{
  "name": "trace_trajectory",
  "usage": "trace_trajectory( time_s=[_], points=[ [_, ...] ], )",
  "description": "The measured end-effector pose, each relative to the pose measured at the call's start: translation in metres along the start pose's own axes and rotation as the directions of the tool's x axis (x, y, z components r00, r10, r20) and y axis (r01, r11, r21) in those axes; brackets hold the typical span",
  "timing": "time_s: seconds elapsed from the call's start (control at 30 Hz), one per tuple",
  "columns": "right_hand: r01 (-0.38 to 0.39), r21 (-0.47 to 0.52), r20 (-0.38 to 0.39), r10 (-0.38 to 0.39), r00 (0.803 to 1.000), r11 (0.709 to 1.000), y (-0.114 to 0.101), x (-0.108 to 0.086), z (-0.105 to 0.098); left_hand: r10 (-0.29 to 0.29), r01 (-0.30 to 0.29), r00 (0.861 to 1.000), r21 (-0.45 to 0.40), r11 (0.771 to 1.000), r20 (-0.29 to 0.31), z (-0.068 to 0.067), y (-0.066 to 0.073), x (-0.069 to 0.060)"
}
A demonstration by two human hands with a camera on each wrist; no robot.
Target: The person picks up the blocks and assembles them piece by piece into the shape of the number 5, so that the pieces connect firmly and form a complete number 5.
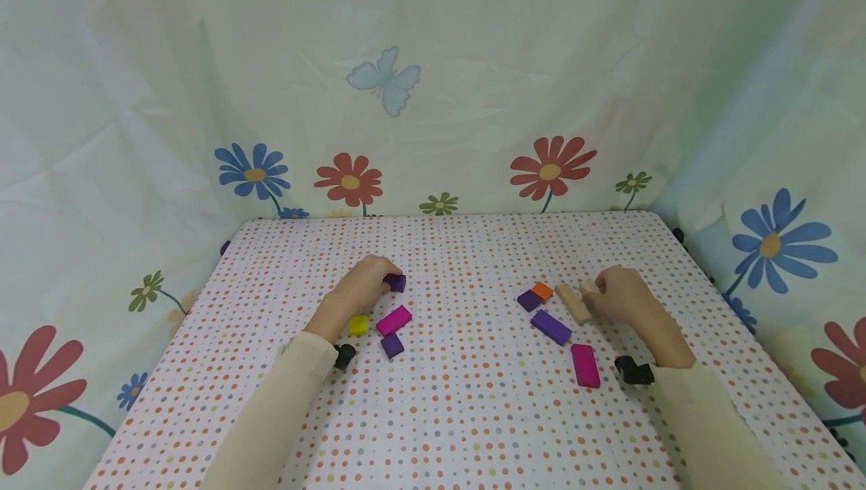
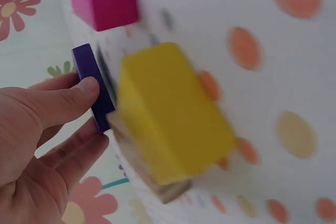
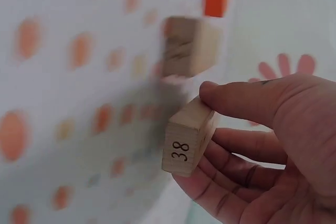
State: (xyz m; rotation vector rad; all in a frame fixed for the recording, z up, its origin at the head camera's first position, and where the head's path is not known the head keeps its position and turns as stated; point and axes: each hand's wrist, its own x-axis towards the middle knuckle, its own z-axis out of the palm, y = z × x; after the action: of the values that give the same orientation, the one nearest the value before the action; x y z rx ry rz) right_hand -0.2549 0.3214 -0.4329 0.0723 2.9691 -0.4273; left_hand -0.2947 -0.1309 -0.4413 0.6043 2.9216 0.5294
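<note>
My left hand (image 1: 358,285) pinches a dark purple block (image 2: 90,80) between thumb and fingers, just over the table. Nearby lie a yellow block (image 1: 358,325), a magenta block (image 1: 394,320) and another purple block (image 1: 392,345). Part of a wooden block (image 2: 143,161) shows behind the yellow one in the left wrist view. With thumb and fingers my right hand (image 1: 621,294) holds a small wooden block (image 3: 184,140), its end printed "38". Left of that hand lies a longer wooden block (image 1: 573,303), apart from the held one.
An orange block (image 1: 543,291) and a dark purple block (image 1: 529,300) touch left of the long wooden one. Closer to me are a long purple block (image 1: 551,327) and a magenta block (image 1: 585,366). The dotted tabletop (image 1: 467,400) meets a flowered curtain (image 1: 473,99) behind.
</note>
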Motion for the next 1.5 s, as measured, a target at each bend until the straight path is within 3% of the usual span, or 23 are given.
trace_trajectory(
  time_s=[0.23, 0.43, 0.7, 0.93, 1.17, 1.3, 1.43, 1.5],
  points=[
    [0.175, 0.044, -0.082, -0.171, 0.982, 0.984, -0.035, -0.004, -0.010, 0.025, -0.026, 0.999, -0.031, 0.999, -0.025, -0.004, 0.020, 0.005],
    [0.238, 0.054, -0.052, -0.236, 0.970, 0.970, -0.083, 0.007, -0.006, 0.082, -0.081, 0.996, 0.024, 0.996, -0.036, -0.002, 0.036, 0.016],
    [0.304, 0.045, -0.020, -0.303, 0.953, 0.952, -0.134, 0.015, 0.015, 0.076, -0.075, 0.997, 0.031, 0.997, -0.017, 0.004, 0.051, 0.020],
    [0.331, 0.043, 0.007, -0.332, 0.943, 0.943, -0.151, 0.021, 0.034, 0.040, -0.037, 0.999, 0.094, 0.995, -0.033, 0.013, 0.054, 0.020],
    [0.311, 0.013, 0.039, -0.311, 0.950, 0.950, -0.154, 0.023, 0.045, 0.005, -0.001, 0.998, 0.081, 0.997, -0.059, 0.021, 0.050, 0.018],
    [0.292, 0.067, 0.027, -0.294, 0.955, 0.954, -0.152, 0.020, 0.044, -0.014, 0.016, 0.999, 0.031, 0.999, -0.051, 0.018, 0.047, 0.019],
    [0.257, 0.156, -0.005, -0.260, 0.966, 0.954, -0.148, 0.014, 0.036, -0.028, 0.029, 1.000, -0.134, 0.991, 0.010, 0.012, 0.040, 0.019],
    [0.239, 0.197, -0.009, -0.242, 0.970, 0.951, -0.147, 0.011, 0.033, -0.033, 0.047, 0.998, -0.239, 0.970, 0.059, 0.009, 0.036, 0.018]
  ],
)
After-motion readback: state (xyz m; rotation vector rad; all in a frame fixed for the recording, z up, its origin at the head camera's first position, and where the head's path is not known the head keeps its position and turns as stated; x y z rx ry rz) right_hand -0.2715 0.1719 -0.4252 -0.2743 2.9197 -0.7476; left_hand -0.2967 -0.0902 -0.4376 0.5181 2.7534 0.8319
